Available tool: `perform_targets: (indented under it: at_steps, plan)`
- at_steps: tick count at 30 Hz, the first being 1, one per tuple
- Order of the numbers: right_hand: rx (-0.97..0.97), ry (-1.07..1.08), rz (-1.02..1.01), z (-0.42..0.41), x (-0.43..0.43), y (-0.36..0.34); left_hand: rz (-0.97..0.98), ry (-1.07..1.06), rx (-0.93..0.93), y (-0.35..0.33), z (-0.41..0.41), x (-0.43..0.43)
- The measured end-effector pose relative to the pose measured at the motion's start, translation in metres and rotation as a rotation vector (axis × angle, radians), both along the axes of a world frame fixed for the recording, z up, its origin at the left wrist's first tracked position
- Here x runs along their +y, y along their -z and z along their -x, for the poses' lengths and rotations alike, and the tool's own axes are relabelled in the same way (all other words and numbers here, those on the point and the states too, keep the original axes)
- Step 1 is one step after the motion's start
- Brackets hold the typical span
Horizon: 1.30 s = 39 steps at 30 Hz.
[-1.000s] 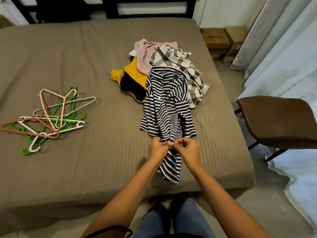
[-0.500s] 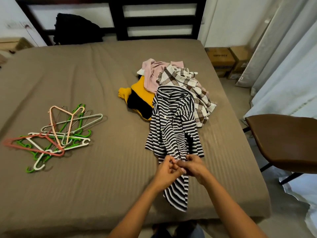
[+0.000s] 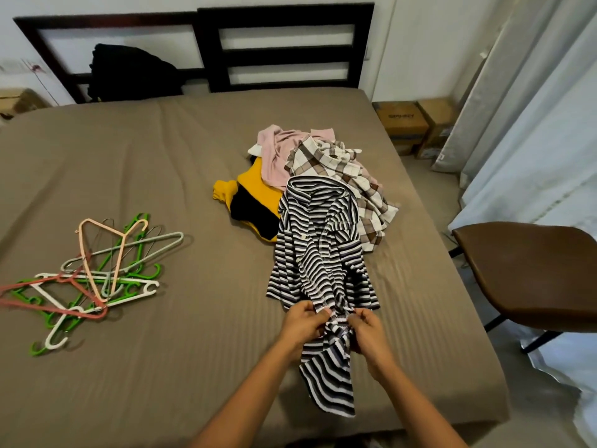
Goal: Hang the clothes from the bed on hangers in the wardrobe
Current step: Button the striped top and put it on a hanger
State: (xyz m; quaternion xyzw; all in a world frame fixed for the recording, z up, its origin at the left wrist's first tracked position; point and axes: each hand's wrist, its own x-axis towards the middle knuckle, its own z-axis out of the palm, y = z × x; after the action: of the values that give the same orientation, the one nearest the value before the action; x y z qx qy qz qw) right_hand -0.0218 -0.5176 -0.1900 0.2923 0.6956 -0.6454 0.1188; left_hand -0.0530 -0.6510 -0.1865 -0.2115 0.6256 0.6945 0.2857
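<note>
striped shirt [image 3: 318,263]: on the bed [image 3: 161,176], near its front edge, right of centre
left hand [image 3: 302,324]: pinching the shirt's lower part
right hand [image 3: 368,333]: pinching it just beside
hangers [image 3: 93,279]: heaped by the left edge

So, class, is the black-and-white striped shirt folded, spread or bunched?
Bunched: black-and-white striped shirt lies rumpled on the brown bed, left hand and right hand pinching it.

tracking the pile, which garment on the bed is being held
The black-and-white striped shirt, nearest the person: left hand and right hand pinch its lower part. The checked shirt, pink top and yellow-and-black garment lie unheld behind it.
</note>
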Motion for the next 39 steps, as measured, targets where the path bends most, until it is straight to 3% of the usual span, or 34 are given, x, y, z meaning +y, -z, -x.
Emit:
perform_targets:
  at_steps: [2, 4, 7, 9, 16, 19, 25, 29, 34, 37, 39]
  plan:
    - [0.077, 0.109, -0.103, 0.003, 0.001, -0.004, 0.029, -0.045, 0.059, 0.002, -0.003, 0.002]
    - [0.106, 0.187, -0.141, 0.006, 0.004, -0.012, 0.234, -0.043, 0.204, 0.002, -0.005, 0.003]
    - [0.106, 0.26, -0.004, 0.011, 0.006, -0.016, 0.561, -0.055, 0.477, -0.009, -0.006, 0.002]
    - [0.112, 0.24, 0.121, 0.012, 0.007, -0.019, 0.608, -0.094, 0.564, -0.015, -0.004, 0.0]
    - [-0.048, 0.207, 0.607, 0.019, 0.009, -0.041, 0.397, -0.112, 0.538, -0.023, 0.004, -0.01]
    - [-0.043, 0.203, 0.55, 0.018, 0.007, -0.044, 0.288, -0.083, 0.487, -0.032, 0.009, -0.012]
    - [0.205, 0.113, 0.191, 0.011, 0.001, -0.045, 0.105, 0.062, 0.374, -0.037, 0.009, -0.018]
    - [0.3, 0.016, 0.091, 0.005, -0.004, -0.047, 0.014, 0.088, 0.31, -0.043, 0.003, -0.011]
    - [0.3, -0.041, 0.127, 0.001, -0.005, -0.049, -0.069, -0.026, 0.132, -0.046, -0.004, -0.005]
    - [0.255, -0.055, 0.144, 0.002, -0.005, -0.05, -0.082, -0.046, 0.174, -0.047, -0.008, -0.006]
    - [0.218, -0.041, 0.133, 0.003, -0.006, -0.049, 0.009, -0.041, 0.284, -0.047, -0.008, -0.007]
